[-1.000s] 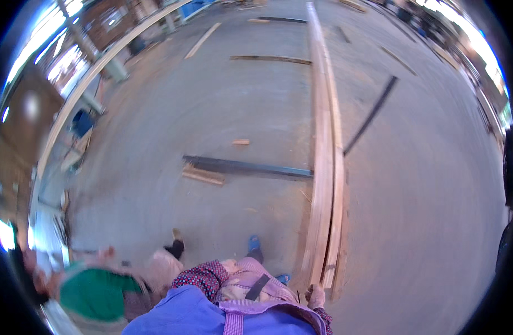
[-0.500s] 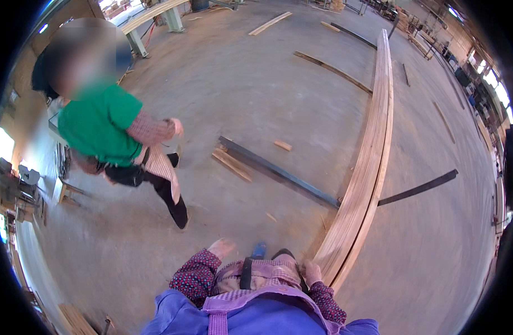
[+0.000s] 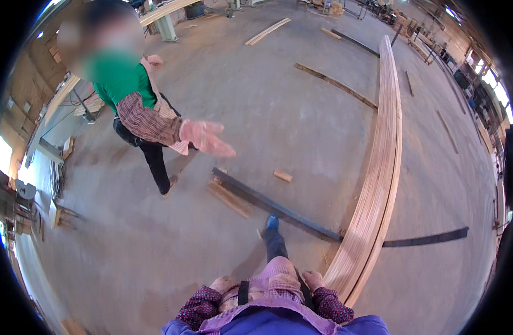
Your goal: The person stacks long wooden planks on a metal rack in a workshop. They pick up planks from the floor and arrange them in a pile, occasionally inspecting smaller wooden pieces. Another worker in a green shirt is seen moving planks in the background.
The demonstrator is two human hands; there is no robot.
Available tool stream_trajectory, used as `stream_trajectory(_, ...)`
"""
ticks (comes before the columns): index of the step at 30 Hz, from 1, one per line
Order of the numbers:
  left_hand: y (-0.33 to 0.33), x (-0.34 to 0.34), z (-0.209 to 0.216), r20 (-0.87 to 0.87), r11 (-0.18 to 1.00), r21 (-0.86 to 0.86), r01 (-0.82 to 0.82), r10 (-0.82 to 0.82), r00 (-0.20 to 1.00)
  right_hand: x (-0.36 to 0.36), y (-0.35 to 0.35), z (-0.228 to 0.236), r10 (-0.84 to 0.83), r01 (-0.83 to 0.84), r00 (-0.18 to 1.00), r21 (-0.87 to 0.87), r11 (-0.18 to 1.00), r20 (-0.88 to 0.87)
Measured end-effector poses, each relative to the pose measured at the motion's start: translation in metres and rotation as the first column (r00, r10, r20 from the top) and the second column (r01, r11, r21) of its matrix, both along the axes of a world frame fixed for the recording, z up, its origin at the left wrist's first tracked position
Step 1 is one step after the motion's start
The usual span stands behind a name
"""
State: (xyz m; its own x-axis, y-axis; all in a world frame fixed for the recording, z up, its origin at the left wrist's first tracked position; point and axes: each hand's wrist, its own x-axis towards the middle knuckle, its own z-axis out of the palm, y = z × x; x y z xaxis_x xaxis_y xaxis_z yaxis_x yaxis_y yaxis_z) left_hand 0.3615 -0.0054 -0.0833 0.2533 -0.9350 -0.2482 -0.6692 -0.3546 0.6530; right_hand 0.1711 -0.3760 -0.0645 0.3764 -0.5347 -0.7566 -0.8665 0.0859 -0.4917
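Note:
My left hand hangs low beside my pink checked apron; nothing shows in it. My right hand is at my other side, close to the near end of a long stack of pale wooden strips. Whether it touches the wood I cannot tell. From above, the fingers of both hands are mostly hidden. The strips lie across a dark bar on the floor. One of my feet, in a blue shoe, is stretched forward near that bar.
A person in a green shirt is at the left, one gloved hand held out with fingers spread. A short wood block and a loose board lie near the dark bar. Another board meets the stack farther off.
I have moved forward, and my blue shoe now reaches toward the dark bar. My left hand has come back closer to my apron. The other person has turned and stretched out a hand.

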Motion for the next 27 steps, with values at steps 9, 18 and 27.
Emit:
stream_trajectory(9, -0.133, 0.132, 0.028, -0.132, 0.573, 0.599, -0.559, 0.759, 0.637, 0.144, -0.103, -0.041, 0.306, -0.309, 0.948, -0.019, 0.951, -0.089)
stream_trajectory(18, -0.17, 0.158, 0.009, 0.169, 0.515, 0.758, -0.4, 0.437, 0.883, 0.319, -0.163, -0.237, 0.526, -0.553, 0.831, -0.163, 0.817, -0.183)
stream_trajectory(27, -0.175, 0.216, -0.019, 0.31, 0.609, 0.573, -0.549, 0.459, 0.833, 0.5, -0.22, -0.408, 0.418, -0.523, 0.85, -0.419, 0.742, -0.32)
